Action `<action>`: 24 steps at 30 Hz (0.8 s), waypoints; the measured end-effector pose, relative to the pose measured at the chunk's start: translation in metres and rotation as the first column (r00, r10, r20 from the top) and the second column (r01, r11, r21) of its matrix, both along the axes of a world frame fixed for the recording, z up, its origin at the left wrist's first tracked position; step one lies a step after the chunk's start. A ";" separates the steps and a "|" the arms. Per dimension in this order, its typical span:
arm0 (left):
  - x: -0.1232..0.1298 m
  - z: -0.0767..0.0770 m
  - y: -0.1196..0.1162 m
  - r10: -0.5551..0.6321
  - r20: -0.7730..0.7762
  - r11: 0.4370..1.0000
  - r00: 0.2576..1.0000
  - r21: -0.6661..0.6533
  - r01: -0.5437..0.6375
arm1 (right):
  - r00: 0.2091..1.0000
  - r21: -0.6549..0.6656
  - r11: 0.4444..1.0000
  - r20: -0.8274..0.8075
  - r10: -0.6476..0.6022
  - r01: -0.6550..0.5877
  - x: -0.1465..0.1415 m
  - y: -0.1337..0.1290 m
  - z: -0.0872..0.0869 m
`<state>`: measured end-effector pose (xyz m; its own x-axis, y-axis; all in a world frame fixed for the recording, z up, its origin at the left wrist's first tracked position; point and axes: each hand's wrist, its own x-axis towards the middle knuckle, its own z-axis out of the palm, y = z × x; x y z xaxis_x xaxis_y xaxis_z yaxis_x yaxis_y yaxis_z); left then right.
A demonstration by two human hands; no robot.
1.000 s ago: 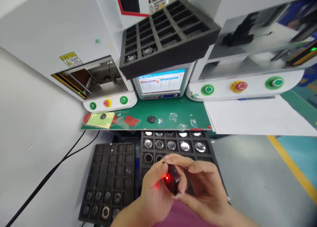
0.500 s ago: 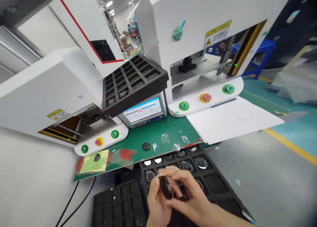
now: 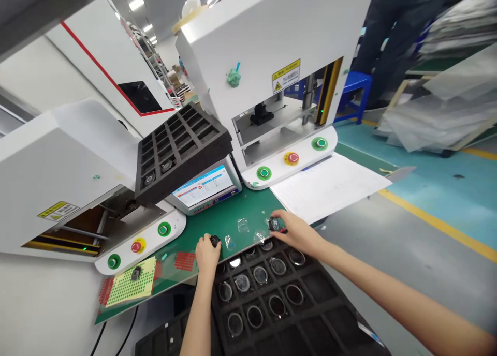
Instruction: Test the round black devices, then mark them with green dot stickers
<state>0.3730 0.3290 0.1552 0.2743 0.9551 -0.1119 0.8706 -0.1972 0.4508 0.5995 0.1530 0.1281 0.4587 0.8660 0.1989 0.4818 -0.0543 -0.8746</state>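
My left hand (image 3: 208, 250) has its fingers closed around a small round black part (image 3: 215, 240) at the front edge of the green bench top. Further right, my right hand (image 3: 282, 226) grips a round watch-like piece (image 3: 274, 224) between thumb and fingers, close above the bench. Small clear film pieces (image 3: 243, 225) lie between the hands. Below them, a black foam tray (image 3: 318, 288) holds several round watch-like pieces in its compartments.
Two white machines with green and red buttons stand behind the green bench (image 3: 248, 206). A tilted black tray (image 3: 182, 154) rests over a screen (image 3: 204, 188). White papers (image 3: 330, 182) lie right; a yellow dotted sheet (image 3: 132, 283) lies left. A blue stool (image 3: 355, 94) stands beyond.
My hands have moved apart and forward from above the tray to the bench, left hand to the round black part, right hand with a watch-like piece. The view has shifted.
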 end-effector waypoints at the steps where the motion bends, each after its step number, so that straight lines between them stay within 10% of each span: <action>1: 0.001 0.000 0.004 0.008 -0.014 1.000 1.000 -0.015 -0.009 | 0.998 -0.020 0.999 0.051 0.038 -0.037 0.010 0.009 0.000; 9: 0.015 -0.006 0.034 0.183 0.092 0.969 0.979 -0.186 -0.164 | 0.921 -0.162 0.964 0.295 0.253 -0.213 0.052 0.092 -0.007; 16: -0.008 -0.011 0.040 0.307 0.197 0.950 0.931 -0.111 -0.290 | 0.929 -0.191 0.964 0.285 0.237 -0.187 0.055 0.103 -0.038; 24: -0.089 0.083 0.161 0.419 0.378 0.822 0.825 0.229 -0.522 | 0.956 -0.146 0.988 0.283 0.079 -0.038 0.067 0.088 -0.066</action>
